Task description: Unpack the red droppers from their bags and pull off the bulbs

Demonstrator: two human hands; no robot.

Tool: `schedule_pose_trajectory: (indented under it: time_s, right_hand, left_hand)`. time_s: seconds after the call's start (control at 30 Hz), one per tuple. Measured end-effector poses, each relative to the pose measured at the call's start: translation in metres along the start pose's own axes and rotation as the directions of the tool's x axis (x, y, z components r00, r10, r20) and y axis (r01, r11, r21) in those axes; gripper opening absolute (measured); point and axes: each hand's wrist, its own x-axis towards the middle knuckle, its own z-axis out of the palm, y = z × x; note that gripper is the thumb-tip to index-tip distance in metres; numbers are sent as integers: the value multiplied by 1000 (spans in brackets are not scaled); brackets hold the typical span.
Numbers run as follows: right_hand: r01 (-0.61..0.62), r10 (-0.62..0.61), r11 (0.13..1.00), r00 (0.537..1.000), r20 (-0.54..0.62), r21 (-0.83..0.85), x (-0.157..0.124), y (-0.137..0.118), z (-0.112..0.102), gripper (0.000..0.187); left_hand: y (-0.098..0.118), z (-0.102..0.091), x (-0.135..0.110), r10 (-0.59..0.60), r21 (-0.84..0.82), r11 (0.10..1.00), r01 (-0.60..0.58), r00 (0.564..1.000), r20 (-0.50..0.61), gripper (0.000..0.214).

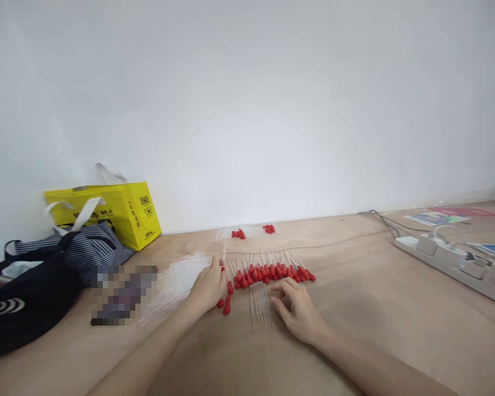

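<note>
A row of glass droppers with red rubber bulbs (268,272) lies across the wooden table, thin tubes pointing to the wall. At the row's left end, my left hand (210,286) is closed, and a bit of red bulb (223,269) shows at its fingertips; the rest of that piece is hidden. Loose red bulbs (227,305) lie just right of this hand. My right hand (299,311) rests by the row's near side, fingers loosely curled and thumb apart, with nothing visible in it. Several bare clear tubes (260,311) lie side by side to its left.
Clear plastic bags (181,278) lie left of my left hand. Near the wall, more red bulbs (269,229) sit by a clear bag. A yellow bag (142,217), a striped bag (94,247) and a black cap (28,308) stand left. A power strip (449,267) with cables lies right.
</note>
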Motion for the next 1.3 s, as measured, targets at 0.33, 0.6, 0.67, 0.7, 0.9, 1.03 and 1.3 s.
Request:
schedule_pose_trajectory:
  time_s: [0.33, 0.6, 0.67, 0.7, 0.9, 1.03, 1.3]
  right_hand:
    - [271, -309, 911, 948, -79, -312, -1, -9, -7, 42]
    - [451, -466, 849, 885, 12, -275, -1, -11, 4, 25]
    - [443, -460, 855, 888, 0, -271, -2, -11, 5, 24]
    - [438, -455, 858, 891, 1, -266, -2, -11, 5, 23]
    - [454, -454, 847, 888, 70, -274, -2, -14, 3, 17]
    - [454, -445, 847, 890, 98, -275, -3, -14, 2, 16]
    - [445, -432, 865, 895, 107, -232, -4, -12, 3, 16]
  left_hand:
    - [-10, 33, -56, 610, 62, 780, -622, 735, -296, 14]
    - [-1, 46, -58, 652, 60, 712, -699, 628, -424, 10]
    - [1, 43, -57, 675, 75, 698, -712, 620, -400, 13]
    - [3, 42, -56, 689, 84, 687, -722, 609, -393, 14]
    - [2, 45, -54, 661, 49, 707, -706, 634, -401, 15]
    - [-2, 49, -54, 640, 6, 730, -683, 682, -354, 22]
    - [-2, 47, -55, 608, -26, 780, -625, 766, -209, 17]
